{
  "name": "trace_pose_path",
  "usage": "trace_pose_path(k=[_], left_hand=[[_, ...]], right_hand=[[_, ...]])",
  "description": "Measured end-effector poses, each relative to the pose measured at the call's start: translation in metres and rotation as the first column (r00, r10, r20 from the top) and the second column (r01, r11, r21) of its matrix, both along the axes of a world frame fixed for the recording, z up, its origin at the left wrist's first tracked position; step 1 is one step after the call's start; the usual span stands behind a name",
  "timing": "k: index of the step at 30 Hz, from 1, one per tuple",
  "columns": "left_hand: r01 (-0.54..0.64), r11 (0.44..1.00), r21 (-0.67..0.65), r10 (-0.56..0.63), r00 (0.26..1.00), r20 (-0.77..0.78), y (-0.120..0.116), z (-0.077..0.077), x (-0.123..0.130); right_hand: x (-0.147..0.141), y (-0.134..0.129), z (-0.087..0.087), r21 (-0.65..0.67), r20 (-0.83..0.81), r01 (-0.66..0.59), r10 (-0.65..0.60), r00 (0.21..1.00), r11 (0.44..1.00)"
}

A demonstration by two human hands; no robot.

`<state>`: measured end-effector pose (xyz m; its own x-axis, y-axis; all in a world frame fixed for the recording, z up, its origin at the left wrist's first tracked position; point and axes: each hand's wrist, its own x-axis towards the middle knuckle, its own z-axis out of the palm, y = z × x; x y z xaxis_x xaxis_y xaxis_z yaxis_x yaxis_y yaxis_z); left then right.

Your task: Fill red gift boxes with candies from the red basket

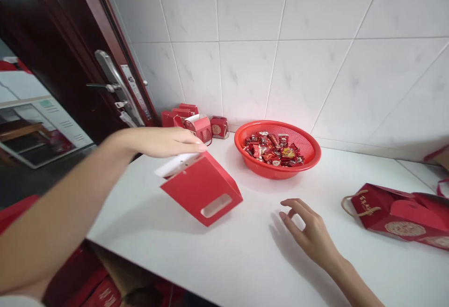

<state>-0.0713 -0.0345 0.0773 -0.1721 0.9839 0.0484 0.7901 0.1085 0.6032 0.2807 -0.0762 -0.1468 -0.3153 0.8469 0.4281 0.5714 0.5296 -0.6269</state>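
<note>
Writing: gold script on one gift box (403, 215), illegible | Count: one red carton (205, 187), one basket (277, 172), at least five small boxes (199, 128) | Left hand (168, 142): gripping red carton, tilted over white table (228, 269) | Right hand (308, 227): fingers parted, loosely curved

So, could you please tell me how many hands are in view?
2: the left hand holding the tilted red box, the right hand over the white tabletop.
</note>
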Motion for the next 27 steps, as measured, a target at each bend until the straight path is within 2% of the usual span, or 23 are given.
trace_pose_path(k=[1, 2, 3, 5, 8, 10, 13, 15, 17, 21, 23, 25, 27], left_hand=[[0.233, 0.957, -0.174, -0.233, 0.972, 0.019, 0.009, -0.007, 0.019], [0.401, 0.880, -0.253, -0.405, 0.914, 0.042, 0.017, -0.014, 0.036], [0.527, 0.808, -0.265, -0.533, 0.845, 0.054, 0.025, -0.022, 0.051], [0.684, 0.689, -0.239, -0.696, 0.717, 0.042, 0.040, -0.035, 0.078], [0.811, 0.541, -0.220, -0.828, 0.560, 0.030, 0.057, -0.053, 0.111], [0.876, 0.447, -0.182, -0.881, 0.466, 0.076, 0.066, -0.063, 0.128], [0.932, 0.320, -0.170, -0.908, 0.353, 0.226, 0.081, -0.074, 0.142], [0.947, 0.259, -0.189, -0.882, 0.312, 0.353, 0.090, -0.082, 0.147], [0.951, 0.239, -0.197, -0.828, 0.306, 0.470, 0.097, -0.091, 0.149], [0.930, 0.305, -0.204, -0.699, 0.364, 0.615, 0.101, -0.104, 0.154], [0.933, 0.306, -0.187, -0.703, 0.354, 0.617, 0.100, -0.102, 0.155], [0.949, 0.280, -0.143, -0.768, 0.311, 0.560, 0.099, -0.093, 0.154], [0.953, 0.282, -0.110, -0.822, 0.299, 0.485, 0.102, -0.083, 0.151]], right_hand=[[-0.001, 0.000, 0.000, -0.021, -0.008, -0.003, 0.003, 1.000, 1.000], [-0.001, 0.000, 0.000, -0.038, -0.018, -0.013, 0.012, 1.000, 0.999], [-0.001, 0.000, 0.000, -0.053, -0.029, -0.027, 0.026, 0.999, 0.998], [-0.002, 0.001, -0.001, -0.082, -0.059, -0.062, 0.057, 0.997, 0.995], [-0.003, 0.001, -0.001, -0.152, -0.101, -0.091, 0.076, 0.992, 0.984], [-0.004, 0.002, -0.001, -0.215, -0.123, -0.108, 0.083, 0.989, 0.971], [-0.004, 0.004, 0.000, -0.302, -0.188, -0.133, 0.078, 0.979, 0.944], [-0.004, 0.006, -0.001, -0.333, -0.234, -0.134, 0.056, 0.971, 0.933], [-0.004, 0.008, -0.003, -0.342, -0.261, -0.122, 0.030, 0.965, 0.932], [-0.006, 0.009, -0.009, -0.342, -0.284, -0.100, -0.001, 0.959, 0.934], [-0.007, 0.010, -0.011, -0.331, -0.299, -0.107, 0.003, 0.954, 0.937], [-0.007, 0.012, -0.012, -0.313, -0.311, -0.104, 0.001, 0.950, 0.944], [-0.006, 0.014, -0.012, -0.302, -0.307, -0.063, -0.035, 0.951, 0.951]])
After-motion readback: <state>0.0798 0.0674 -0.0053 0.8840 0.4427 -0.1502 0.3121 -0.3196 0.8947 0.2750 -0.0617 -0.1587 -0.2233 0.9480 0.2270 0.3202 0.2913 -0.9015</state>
